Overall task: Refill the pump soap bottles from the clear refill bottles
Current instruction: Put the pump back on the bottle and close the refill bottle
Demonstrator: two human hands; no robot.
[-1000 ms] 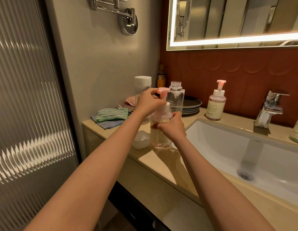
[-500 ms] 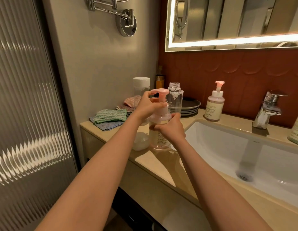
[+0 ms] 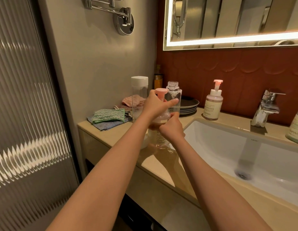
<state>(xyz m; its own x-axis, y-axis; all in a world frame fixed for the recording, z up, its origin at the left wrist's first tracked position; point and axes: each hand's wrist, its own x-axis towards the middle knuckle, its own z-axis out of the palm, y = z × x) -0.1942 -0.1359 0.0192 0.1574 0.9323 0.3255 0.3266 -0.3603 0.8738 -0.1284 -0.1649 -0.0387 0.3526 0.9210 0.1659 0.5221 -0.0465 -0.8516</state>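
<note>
Forearms extended, the left grip (image 3: 155, 105) curls round the pink plastic pump head (image 3: 160, 92); the right grip (image 3: 171, 129) clasps the clear pump soap bottle (image 3: 157, 137).

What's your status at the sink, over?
Left hand grips the neck of the pump bottle. Right hand holds its body. Uncapped refill bottle stands close behind.
</note>
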